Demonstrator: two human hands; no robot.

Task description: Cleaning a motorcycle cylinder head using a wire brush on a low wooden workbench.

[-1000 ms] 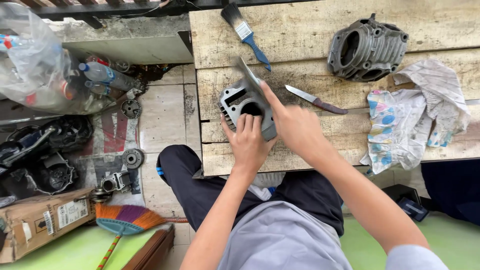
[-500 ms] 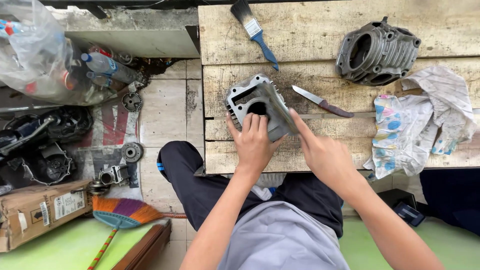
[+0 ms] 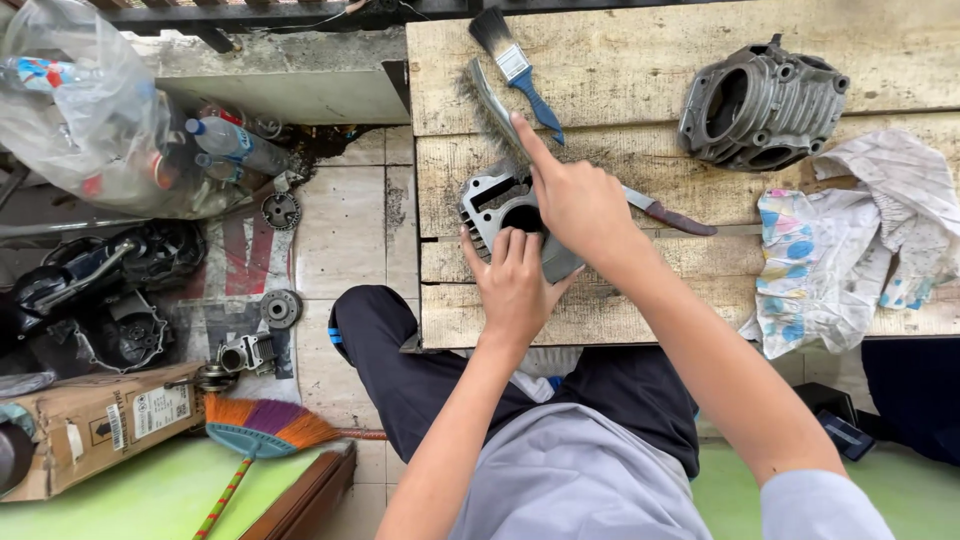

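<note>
The left hand (image 3: 515, 285) is gripping the finned metal engine cylinder (image 3: 497, 212) lying on the wooden bench (image 3: 620, 70), while the right hand (image 3: 580, 205) is grasping a wire brush (image 3: 492, 98) over it; the knife (image 3: 665, 213) is lying just right of the cylinder

The right hand (image 3: 580, 205) covers the middle of the wire brush (image 3: 492, 100) and the knife (image 3: 672, 214) blade's near end. The left hand (image 3: 515, 285) hides the finned cylinder block's (image 3: 490, 205) lower part. The bench (image 3: 640, 70) runs off the top edge, the cardboard box (image 3: 90, 425) off the left.
</note>
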